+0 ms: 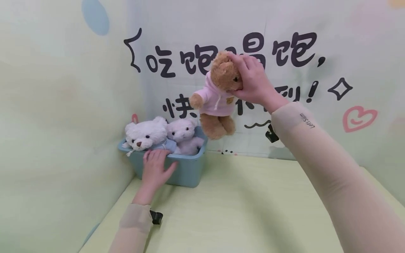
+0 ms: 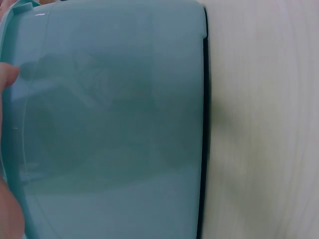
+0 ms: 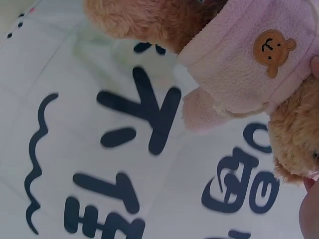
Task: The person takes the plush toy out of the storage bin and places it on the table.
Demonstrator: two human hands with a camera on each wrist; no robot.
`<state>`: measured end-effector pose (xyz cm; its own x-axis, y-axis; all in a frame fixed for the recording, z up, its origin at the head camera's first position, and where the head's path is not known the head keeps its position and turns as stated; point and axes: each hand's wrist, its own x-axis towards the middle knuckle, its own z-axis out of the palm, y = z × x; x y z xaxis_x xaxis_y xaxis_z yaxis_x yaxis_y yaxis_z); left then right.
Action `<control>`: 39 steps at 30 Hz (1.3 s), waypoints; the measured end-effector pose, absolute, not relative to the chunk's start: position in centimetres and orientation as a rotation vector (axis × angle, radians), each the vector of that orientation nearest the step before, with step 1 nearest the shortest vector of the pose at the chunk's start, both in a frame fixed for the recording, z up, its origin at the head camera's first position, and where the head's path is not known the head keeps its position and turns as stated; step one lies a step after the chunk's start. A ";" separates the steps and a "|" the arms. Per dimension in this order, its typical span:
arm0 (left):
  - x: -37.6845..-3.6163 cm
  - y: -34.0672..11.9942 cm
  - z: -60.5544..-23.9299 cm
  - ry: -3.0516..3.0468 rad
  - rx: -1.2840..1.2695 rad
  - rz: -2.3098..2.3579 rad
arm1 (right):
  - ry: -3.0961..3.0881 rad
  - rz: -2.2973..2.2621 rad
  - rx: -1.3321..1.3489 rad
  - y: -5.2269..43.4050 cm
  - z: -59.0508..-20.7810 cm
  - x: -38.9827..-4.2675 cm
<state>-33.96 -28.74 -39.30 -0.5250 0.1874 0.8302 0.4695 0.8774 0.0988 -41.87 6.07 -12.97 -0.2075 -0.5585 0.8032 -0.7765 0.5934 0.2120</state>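
My right hand point(image 1: 250, 82) grips the head of a brown teddy bear in a pink hoodie point(image 1: 216, 96) and holds it in the air above and right of a teal bin point(image 1: 186, 170). The bear's pink hoodie point(image 3: 249, 59) fills the right wrist view. A white bear point(image 1: 145, 135) and a pale pink bear point(image 1: 185, 137) sit inside the bin. My left hand point(image 1: 155, 168) rests flat against the bin's front wall, fingers up at the rim. In the left wrist view the bin wall point(image 2: 114, 124) fills the frame, with a fingertip point(image 2: 7, 77) at the left edge.
The bin stands in the back left corner of a pale green table point(image 1: 246, 211), against walls with black lettering point(image 1: 231, 56) and a pink heart point(image 1: 359, 117). Pale green wall point(image 1: 57, 123) closes in on the left side.
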 end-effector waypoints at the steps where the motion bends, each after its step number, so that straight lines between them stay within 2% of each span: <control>1: -34.0 -28.8 -39.4 -2.124 -0.470 -0.389 | -1.902 0.298 1.056 6.6 -12.9 -41.8; 11: -34.8 -28.7 -39.8 -2.099 -0.476 -0.403 | -1.987 0.312 0.876 12.6 -12.7 -41.2; 18: -35.0 -28.5 -39.6 -2.085 -0.486 -0.414 | -2.049 0.207 0.821 16.8 -14.1 -41.3; 39: -34.7 -28.6 -40.1 -2.059 -0.479 -0.406 | -1.923 0.039 1.001 24.3 -26.1 -44.2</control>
